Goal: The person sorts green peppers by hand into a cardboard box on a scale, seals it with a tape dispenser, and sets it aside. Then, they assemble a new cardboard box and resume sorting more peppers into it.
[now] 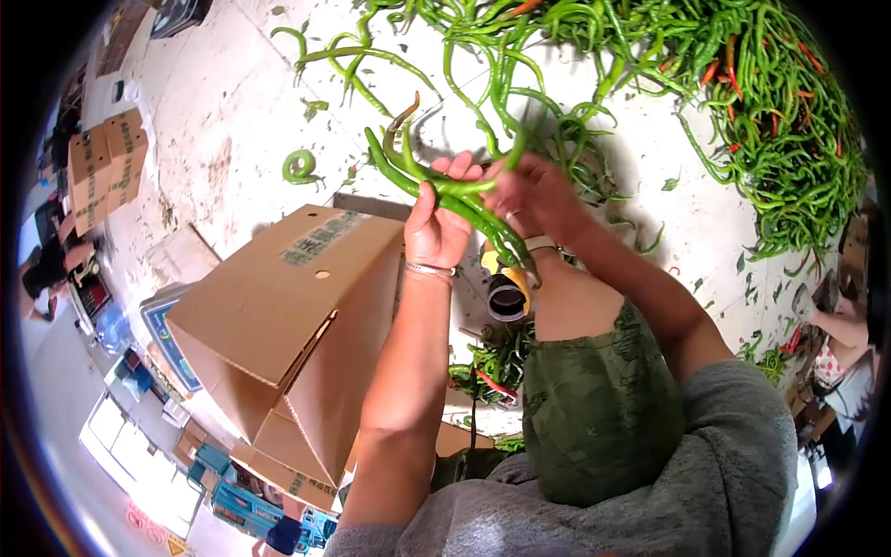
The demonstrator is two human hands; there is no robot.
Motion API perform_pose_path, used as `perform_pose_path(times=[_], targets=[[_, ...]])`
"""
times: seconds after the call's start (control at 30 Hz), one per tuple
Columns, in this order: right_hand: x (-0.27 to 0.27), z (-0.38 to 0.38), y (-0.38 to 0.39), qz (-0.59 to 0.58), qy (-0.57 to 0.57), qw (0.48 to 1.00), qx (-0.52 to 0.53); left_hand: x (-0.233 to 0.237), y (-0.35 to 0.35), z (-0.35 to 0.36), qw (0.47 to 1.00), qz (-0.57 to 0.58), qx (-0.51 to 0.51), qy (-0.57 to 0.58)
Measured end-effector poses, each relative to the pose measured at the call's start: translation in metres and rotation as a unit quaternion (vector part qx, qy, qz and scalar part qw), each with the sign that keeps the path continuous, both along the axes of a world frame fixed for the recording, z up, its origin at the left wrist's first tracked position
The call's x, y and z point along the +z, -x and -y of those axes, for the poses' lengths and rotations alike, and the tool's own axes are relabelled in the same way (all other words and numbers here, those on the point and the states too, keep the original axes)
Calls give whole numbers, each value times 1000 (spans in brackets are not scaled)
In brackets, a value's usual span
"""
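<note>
My left hand [439,232], palm up with a bracelet at the wrist, holds several long green chili peppers [455,195] between thumb and fingers. One of them has a brownish, curled tip pointing away from me. Close beside it, my right hand [538,197] is slightly blurred, its fingers closed on a green chili pepper [517,147] by the bunch. Loose green chili peppers [371,58] lie on the floor just past my hands, and one curled pepper [299,166] rests apart on the left.
A large heap of green and some red peppers [789,130] spreads at the right. An open cardboard box [269,288] stands at my left, with a scale [172,343] behind it. More peppers [501,371] lie near my leg [594,399]. Another person [840,357] is at far right.
</note>
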State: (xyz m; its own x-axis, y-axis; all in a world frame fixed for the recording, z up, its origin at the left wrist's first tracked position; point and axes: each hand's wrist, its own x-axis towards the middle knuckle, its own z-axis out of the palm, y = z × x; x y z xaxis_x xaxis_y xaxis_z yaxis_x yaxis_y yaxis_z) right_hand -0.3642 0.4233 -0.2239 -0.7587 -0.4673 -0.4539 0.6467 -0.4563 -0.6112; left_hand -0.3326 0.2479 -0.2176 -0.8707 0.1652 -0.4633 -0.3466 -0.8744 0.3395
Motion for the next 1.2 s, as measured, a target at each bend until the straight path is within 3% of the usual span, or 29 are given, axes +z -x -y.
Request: perform_pose_path(times=[0.07, 0.17, 0.2, 0.23, 0.27, 0.3, 0.33, 0.37, 0.43, 0.47, 0.6, 0.63, 0.8, 0.9, 0.97, 1.03, 1.07, 1.1, 1.2], targets=[[22, -3, -3, 75, -38, 991, 101, 1, -2, 0, 999, 31, -4, -34], [-10, -28, 23, -27, -115, 949, 293, 3, -2, 2, 998, 53, 20, 20], [-34, -36, 37, -105, -204, 944, 236, 3, -3, 4, 998, 48, 47, 20], [-55, -38, 53, -174, -427, 874, 153, 3, -4, 7, 996, 41, 74, 21], [-63, -41, 72, -278, -571, 771, 53, 4, -5, 12, 994, 56, 80, 37], [-64, -44, 88, -324, -626, 710, 1, 3, -7, 16, 996, 31, 75, 33], [-59, -40, 105, -306, -655, 691, 22, 6, -9, 19, 997, 28, 67, 37], [-88, -31, 116, -304, -676, 670, 30, 9, -11, 21, 997, 25, 57, 40], [-93, -4, 115, -258, -706, 648, 126, 7, -19, 23, 998, 18, 50, 34], [-102, 7, 107, -275, -726, 622, 101, 7, -21, 22, 998, 19, 49, 38], [-105, 14, 106, -265, -709, 650, 62, 5, -35, 19, 999, 27, 37, 29], [-101, 9, 105, -281, -691, 666, 4, 5, -36, 19, 999, 26, 36, 23], [-65, -56, 99, -205, -373, 904, 33, 5, -44, 26, 998, 39, 53, 20], [-55, -82, 95, -146, -228, 963, 5, 6, -41, 26, 996, 47, 63, 31], [-60, -72, 100, -181, -410, 893, 27, 5, -39, 24, 997, 45, 59, 31], [-77, -51, 112, -212, -587, 780, 28, 3, -36, 22, 998, 36, 49, 25], [-79, -38, 116, -166, -578, 797, 51, 3, -36, 22, 997, 41, 47, 35], [-103, -24, 115, -206, -614, 761, 49, 5, -36, 20, 997, 46, 49, 34], [-80, 19, 122, -139, -675, 723, 50, 10, -37, 18, 997, 50, 55, 33]])
